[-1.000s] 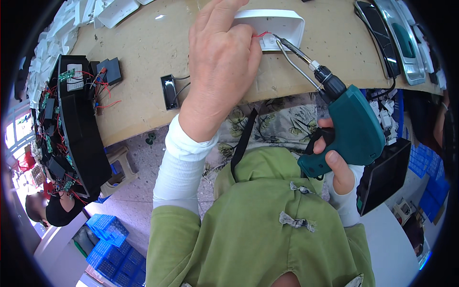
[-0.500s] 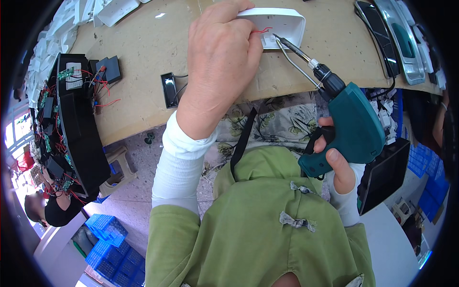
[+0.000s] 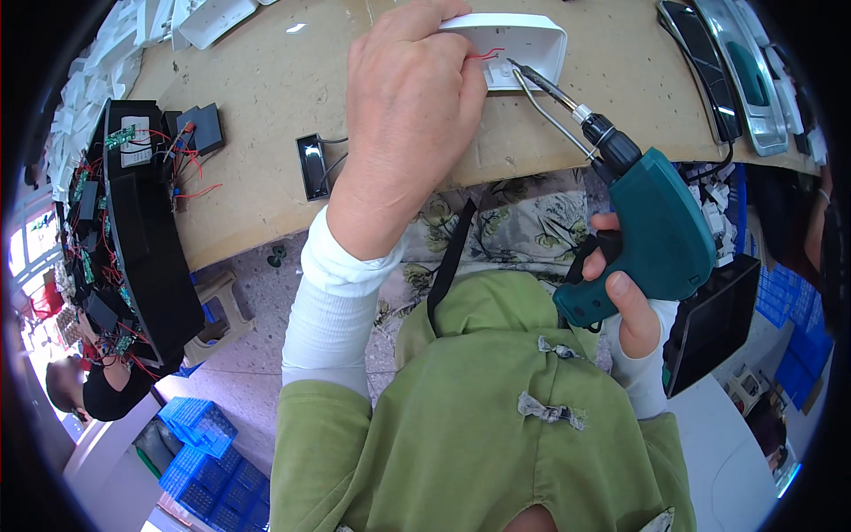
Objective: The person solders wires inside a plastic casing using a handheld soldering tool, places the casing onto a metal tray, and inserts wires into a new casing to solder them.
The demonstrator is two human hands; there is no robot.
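Observation:
My left hand is closed on the left end of a white plastic housing at the table's near side. Two short red wires stick out beside its fingertips, inside the housing; whether the fingers pinch them is hidden. My right hand grips the handle of a dark green soldering gun, fingers around its trigger area. The gun's iron tip and its thin bent metal feed tube meet close to the wire ends, over the housing's inside.
A small black panel with leads lies left of my wrist. A black bin at left holds wired circuit boards. White housings are piled far left. A phone-like black device and a metal tray lie at right.
The soldering tip has shifted very slightly off the wire ends, and the gun has moved a touch right. My left hand and the housing stay nearly still.

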